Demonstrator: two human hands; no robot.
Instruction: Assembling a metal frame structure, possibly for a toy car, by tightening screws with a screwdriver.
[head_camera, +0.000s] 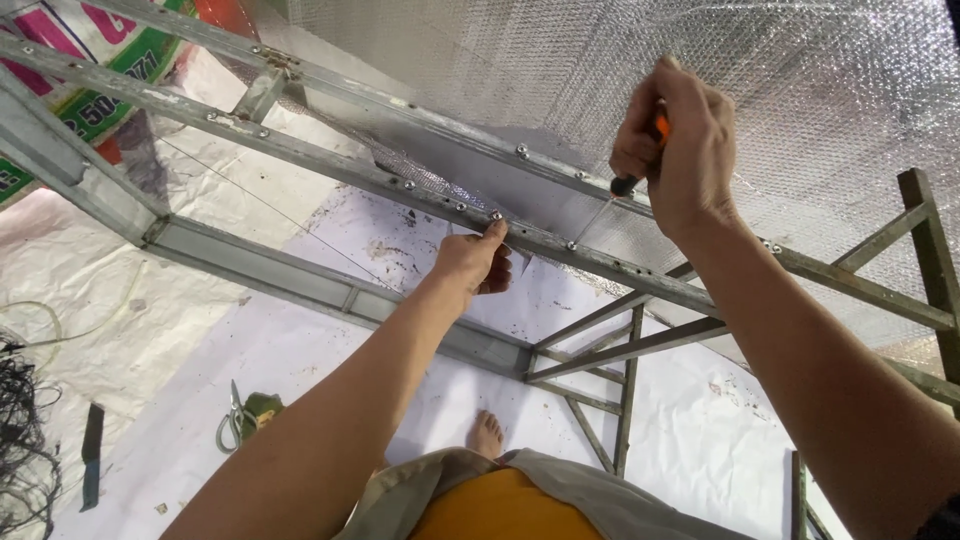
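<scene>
The orange-handled screwdriver (640, 160) is clenched in the right hand (675, 140), tip angled down-left at the grey metal frame rail (400, 185); the rail's lower edge is pinched by the left hand (472, 262), just beside a screw.

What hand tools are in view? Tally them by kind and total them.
Screwdriver, gripped in the right hand: 1
Scissors, on the floor sheet: 1
Knife, on the floor sheet: 1
Total: 3
The left hand holds no tool; it pinches the metal frame rail.
</scene>
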